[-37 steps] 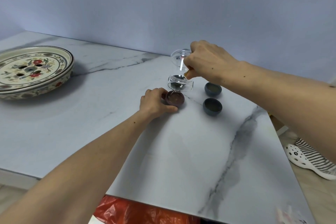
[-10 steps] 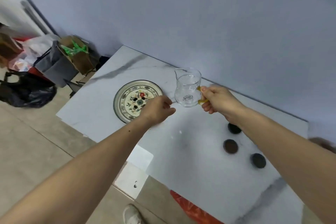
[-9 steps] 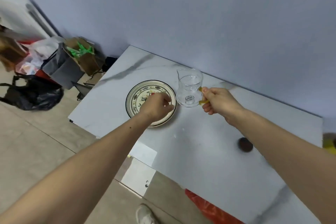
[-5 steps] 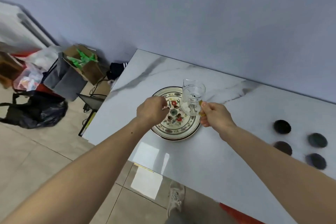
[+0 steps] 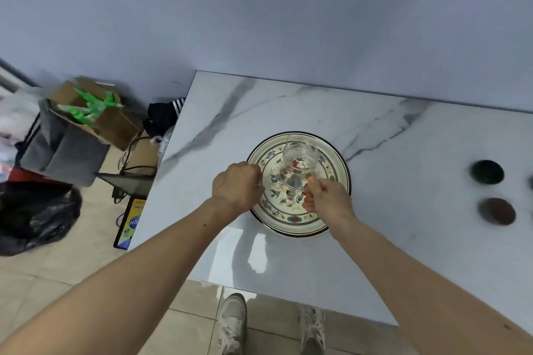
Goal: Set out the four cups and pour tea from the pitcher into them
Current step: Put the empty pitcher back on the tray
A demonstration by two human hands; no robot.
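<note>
R hand (image 5: 327, 196) pinches glass pitcher (image 5: 298, 166) handle over floral tray (image 5: 336, 219), frame center; L hand (image 5: 237, 185) curled, holding nothing visible. Risk: hard set-down chips glass.

Clutter on the floor left of a marble bench (image 5: 375, 262), against a blue wall (image 5: 259, 8).
On the bench, a floral plate (image 5: 277, 212) near the front edge. On the tiled floor (image 5: 34, 282): black bag (image 5: 31, 216), grey bag (image 5: 60, 150), open box (image 5: 112, 121) with green pieces (image 5: 92, 106), striped cloth (image 5: 165, 112), cables (image 5: 132, 153), yellow pack (image 5: 131, 223). Below the bench edge, two grey shoes (image 5: 232, 323).
</note>
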